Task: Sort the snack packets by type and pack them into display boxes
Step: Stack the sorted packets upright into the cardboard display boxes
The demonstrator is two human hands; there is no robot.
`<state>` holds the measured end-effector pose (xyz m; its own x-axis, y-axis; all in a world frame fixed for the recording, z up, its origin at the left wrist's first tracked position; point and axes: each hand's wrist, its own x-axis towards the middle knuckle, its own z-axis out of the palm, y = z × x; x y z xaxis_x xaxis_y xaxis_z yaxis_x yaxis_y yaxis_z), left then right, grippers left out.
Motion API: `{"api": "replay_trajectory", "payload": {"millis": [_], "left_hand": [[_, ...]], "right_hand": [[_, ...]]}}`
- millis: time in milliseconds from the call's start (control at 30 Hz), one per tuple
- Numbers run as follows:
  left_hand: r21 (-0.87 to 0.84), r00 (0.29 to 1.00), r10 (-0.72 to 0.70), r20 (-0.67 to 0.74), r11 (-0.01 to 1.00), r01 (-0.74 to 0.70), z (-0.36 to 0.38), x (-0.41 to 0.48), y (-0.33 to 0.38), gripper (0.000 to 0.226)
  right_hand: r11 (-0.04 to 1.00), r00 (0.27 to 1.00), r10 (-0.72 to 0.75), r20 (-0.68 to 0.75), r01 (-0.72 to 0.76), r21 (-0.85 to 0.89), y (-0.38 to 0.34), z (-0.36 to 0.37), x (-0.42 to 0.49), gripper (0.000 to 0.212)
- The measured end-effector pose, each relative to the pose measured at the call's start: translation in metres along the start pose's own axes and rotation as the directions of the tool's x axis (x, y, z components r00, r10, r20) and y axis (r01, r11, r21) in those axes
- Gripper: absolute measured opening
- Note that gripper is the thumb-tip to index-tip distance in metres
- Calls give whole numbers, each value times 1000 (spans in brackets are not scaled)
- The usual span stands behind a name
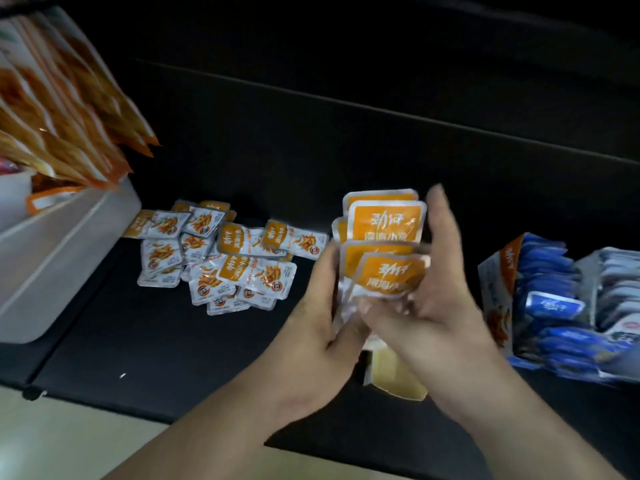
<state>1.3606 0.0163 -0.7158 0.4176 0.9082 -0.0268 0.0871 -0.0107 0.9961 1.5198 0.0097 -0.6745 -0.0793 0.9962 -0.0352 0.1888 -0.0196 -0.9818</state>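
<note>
Item under task: a fanned stack of orange packets (384, 230), held upright in the air between both hands, above the near edge of the black padded surface (145, 341), right of its middle. The printed faces are turned toward the camera.

Left hand (322, 317): grips the stack's left side, with the fingers hidden behind the packets.

Right hand (433, 299): holds the stack's right side, with the thumb on the front lower packet and the fingers raised along the right edge.

Directly below the hands lies a pale cardboard flap (394, 375), largely covered by the wrists.

Left of the hands, well apart, a loose pile of orange packets (221, 258) lies scattered flat on the surface, overlapping.

Toward the right edge stands an open display box (498, 289) packed with blue packets (550, 303). A second box (616, 289) sits just beside it; its contents are blurred.

At the left edge, a white bin (62, 251) carries large orange bags (69, 109) leaning over its rim.
</note>
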Motion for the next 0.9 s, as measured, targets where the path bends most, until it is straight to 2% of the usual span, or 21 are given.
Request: {"api": "replay_trajectory", "payload": {"millis": [67, 233, 400, 533, 700, 800, 900], "left_hand": [[-5, 1000, 19, 14, 1000, -19, 12, 5, 1, 61], [-8, 998, -20, 62, 1000, 21, 31, 14, -6, 57], [55, 993, -86, 79, 995, 81, 41, 16, -16, 55], [39, 989, -125, 79, 992, 122, 49, 18, -19, 58], [6, 993, -103, 54, 995, 103, 55, 24, -10, 56], [10, 988, -116, 104, 993, 116, 57, 26, -11, 72], [97, 978, -155, 140, 985, 142, 61, 24, -10, 92]], "right_hand": [[997, 998, -55, -22, 54, -46, 2, -18, -1, 129], [999, 996, -51, -68, 51, -7, 19, -35, -11, 118], [986, 998, -43, -41, 36, -162, 28, -62, -8, 129], [986, 1000, -21, -10, 19, -163, 34, -74, -6, 107], [990, 1000, -18, -9, 17, -143, 42, -75, -16, 72], [978, 997, 49, 56, -36, -206, 46, -76, -19, 73], [960, 990, 95, 104, -63, -272, 47, -77, -19, 88]]}}
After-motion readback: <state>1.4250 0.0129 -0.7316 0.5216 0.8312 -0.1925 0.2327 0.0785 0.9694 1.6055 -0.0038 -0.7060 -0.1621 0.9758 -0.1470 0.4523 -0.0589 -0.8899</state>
